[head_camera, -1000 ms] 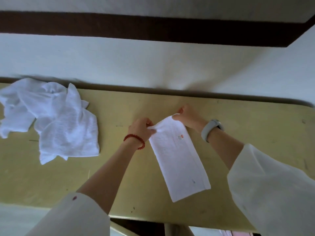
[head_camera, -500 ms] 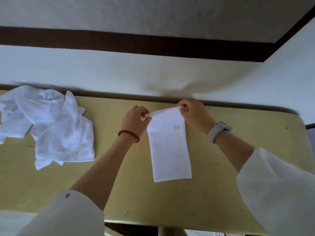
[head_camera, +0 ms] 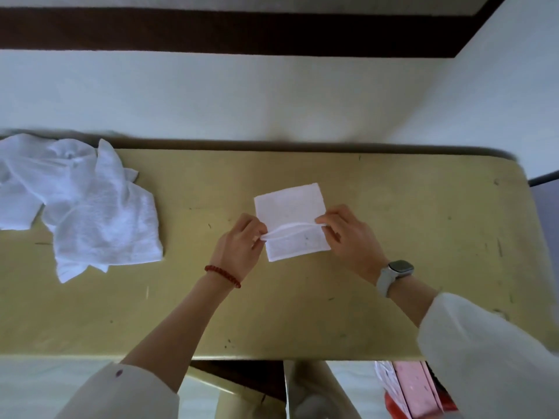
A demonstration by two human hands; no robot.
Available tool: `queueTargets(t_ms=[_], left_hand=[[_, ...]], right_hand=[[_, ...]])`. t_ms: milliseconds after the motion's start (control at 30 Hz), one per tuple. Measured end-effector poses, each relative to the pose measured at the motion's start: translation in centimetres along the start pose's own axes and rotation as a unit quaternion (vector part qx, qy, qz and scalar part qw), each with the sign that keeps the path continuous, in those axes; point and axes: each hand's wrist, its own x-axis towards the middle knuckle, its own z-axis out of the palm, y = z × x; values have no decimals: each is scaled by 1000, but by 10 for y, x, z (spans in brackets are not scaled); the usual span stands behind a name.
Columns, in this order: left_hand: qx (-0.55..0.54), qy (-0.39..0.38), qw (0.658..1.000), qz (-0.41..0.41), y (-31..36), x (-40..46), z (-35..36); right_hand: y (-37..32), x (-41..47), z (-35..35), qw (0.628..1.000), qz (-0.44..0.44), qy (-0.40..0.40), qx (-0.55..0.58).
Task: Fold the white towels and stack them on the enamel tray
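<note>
Towel (head_camera: 289, 204), part-folded, lies mid-counter (head_camera: 393, 297), its raised fold edge pinched at the left end by the left hand (head_camera: 239, 246) and at the right end by the right hand (head_camera: 348, 234), while unfolded towels (head_camera: 81, 201) are heaped at far left.

A scuffed yellow table (head_camera: 332, 313) stands against a white wall (head_camera: 211, 95) with a dark band (head_camera: 211, 31)

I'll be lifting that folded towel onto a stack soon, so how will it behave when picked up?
The folded towel is probably floppy: the edge pinched by the left hand and right hand sags between them. It looks thin and light. Its layers may slide open unless supported.
</note>
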Motion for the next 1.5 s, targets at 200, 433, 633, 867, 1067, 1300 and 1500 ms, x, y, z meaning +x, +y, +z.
queueTargets(t_ms=[200, 433, 633, 867, 1067, 1300, 1500], left_hand=[[-17, -31, 999, 40, -10, -24, 17], [24, -20, 997, 72, -15, -26, 22], [44, -11, 995, 94, -12, -27, 21], [96, 6, 987, 131, -10, -28, 19], [112, 13, 984, 135, -11, -32, 19], [122, -3, 983, 138, -8, -32, 20], [147, -11, 978, 145, -7, -36, 22]], right_hand=[[8, -22, 18, 1000, -6, -13, -17], [12, -30, 24, 999, -13, -9, -30], [18, -36, 27, 999, -17, -23, -35], [24, -37, 29, 998, -41, -15, -47], [22, -35, 27, 996, -62, -12, -63], [28, -39, 29, 995, -72, -37, -61], [30, -41, 31, 993, -84, -35, -79]])
